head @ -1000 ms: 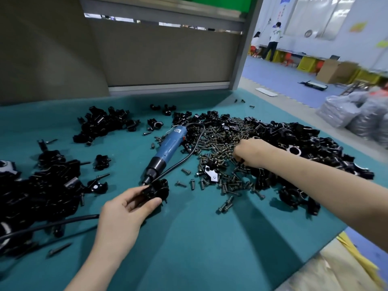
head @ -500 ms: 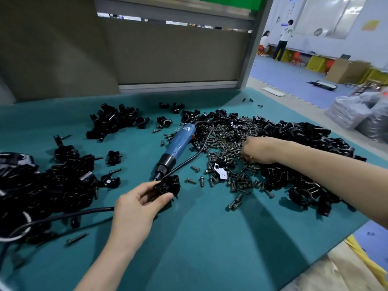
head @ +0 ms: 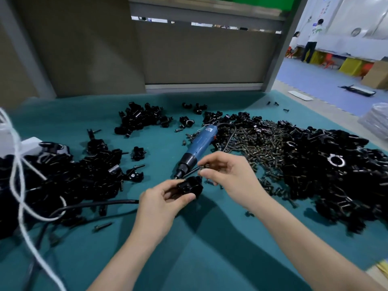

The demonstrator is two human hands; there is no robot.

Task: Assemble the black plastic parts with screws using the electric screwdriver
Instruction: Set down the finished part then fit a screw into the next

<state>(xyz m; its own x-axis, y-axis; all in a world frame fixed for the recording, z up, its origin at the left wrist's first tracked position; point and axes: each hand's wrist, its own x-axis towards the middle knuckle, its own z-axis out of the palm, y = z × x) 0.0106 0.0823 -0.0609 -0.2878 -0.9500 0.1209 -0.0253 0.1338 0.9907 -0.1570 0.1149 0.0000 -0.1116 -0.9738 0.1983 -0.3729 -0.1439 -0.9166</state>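
Screwdriver [head: 200,143] lies between black parts heap [head: 63,181] and screw pile [head: 256,148]

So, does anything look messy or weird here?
Nothing looks broken. Loose screws lie spread over the teal mat, and one stray screw sits apart near the black cable.
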